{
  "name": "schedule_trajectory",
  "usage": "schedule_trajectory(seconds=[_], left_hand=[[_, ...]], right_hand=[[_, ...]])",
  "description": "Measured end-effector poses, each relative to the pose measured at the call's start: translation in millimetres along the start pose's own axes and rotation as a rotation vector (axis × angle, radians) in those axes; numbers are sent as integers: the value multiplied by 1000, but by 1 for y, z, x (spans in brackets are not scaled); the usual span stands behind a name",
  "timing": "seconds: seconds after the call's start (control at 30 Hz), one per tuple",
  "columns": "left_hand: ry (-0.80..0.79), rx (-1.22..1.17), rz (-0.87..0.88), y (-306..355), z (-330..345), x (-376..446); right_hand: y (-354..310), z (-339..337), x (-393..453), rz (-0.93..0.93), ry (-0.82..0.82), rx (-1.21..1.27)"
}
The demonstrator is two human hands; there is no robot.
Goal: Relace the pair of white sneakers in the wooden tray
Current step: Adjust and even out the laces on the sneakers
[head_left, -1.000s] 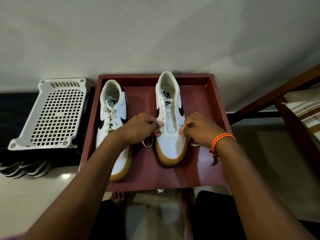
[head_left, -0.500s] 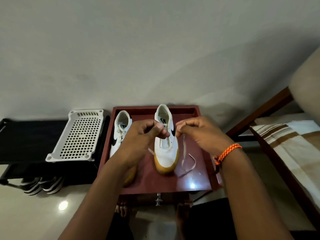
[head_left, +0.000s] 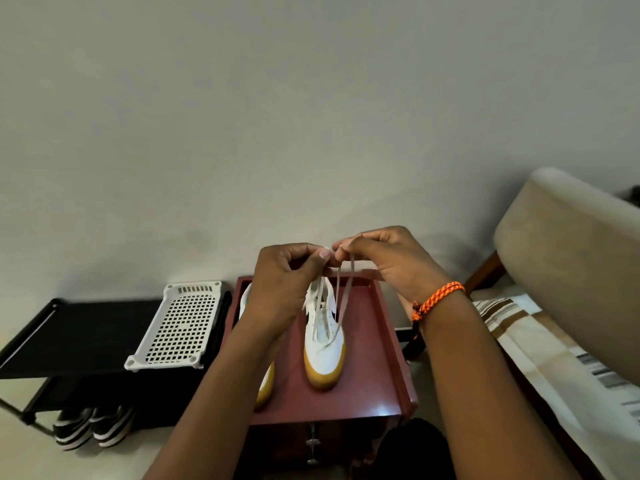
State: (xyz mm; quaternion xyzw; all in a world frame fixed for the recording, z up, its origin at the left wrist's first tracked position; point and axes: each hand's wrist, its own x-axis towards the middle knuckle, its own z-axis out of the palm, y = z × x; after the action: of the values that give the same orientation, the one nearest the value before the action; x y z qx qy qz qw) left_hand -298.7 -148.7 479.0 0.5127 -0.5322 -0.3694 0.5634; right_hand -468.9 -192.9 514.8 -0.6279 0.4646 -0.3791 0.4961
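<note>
At frame centre, my left hand [head_left: 282, 271] and right hand [head_left: 384, 258] each pinch a lace end [head_left: 343, 299] above the right sneaker [head_left: 323, 344]. I judge lacing barely started; next, thread an eyelet.

arms: bare, sleeveless | right wrist: orange braided bracelet [head_left: 437, 300]

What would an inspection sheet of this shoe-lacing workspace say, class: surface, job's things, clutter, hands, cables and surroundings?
Surface: wooden tray, reddish, bare strip at right.
Job's things: right sneaker flat in tray, shoelace drawn up from its eyelets; left sneaker mostly hidden by forearm.
Clutter: nothing seen in tray.
Hands: left hand and right hand raised above the shoe, each pinching a lace end; orange bracelet on right wrist.
Cables: nothing seen.
Surroundings: white plastic basket on black shoe rack, striped sandals beneath, cushioned chair at right.
</note>
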Motion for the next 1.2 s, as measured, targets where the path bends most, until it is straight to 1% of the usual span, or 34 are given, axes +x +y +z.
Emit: schedule_trajectory(seconds=[0.13, 0.23, 0.37, 0.5, 0.7, 0.8, 0.9, 1.03, 1.1, 1.2], left_hand=[[49, 65, 69, 36, 0, -1], [98, 66, 97, 61, -1, 0], [210, 94, 199, 91, -4, 4], [193, 32, 249, 119, -4, 2], [218, -27, 264, 126, 4, -3], [218, -22, 271, 127, 2, -2], [259, -10, 301, 130, 1, 0], [312, -81, 311, 139, 2, 3], [314, -132, 285, 143, 1, 5], [303, -187, 228, 148, -1, 9]], right_hand=[[-34, -4, -14, -54, 35, 8], [-58, -6, -22, -98, 73, 49], [-83, -7, -30, -201, 133, 106], [-101, -7, -37, -323, 186, 169], [-101, 2, -36, -402, 252, 281], [-96, 5, -37, -398, 218, 403], [-95, 6, -38, -406, 181, 503], [-102, 13, -35, -501, 289, 404], [-105, 16, -32, -539, 337, 355], [-112, 19, -27, -561, 401, 354]])
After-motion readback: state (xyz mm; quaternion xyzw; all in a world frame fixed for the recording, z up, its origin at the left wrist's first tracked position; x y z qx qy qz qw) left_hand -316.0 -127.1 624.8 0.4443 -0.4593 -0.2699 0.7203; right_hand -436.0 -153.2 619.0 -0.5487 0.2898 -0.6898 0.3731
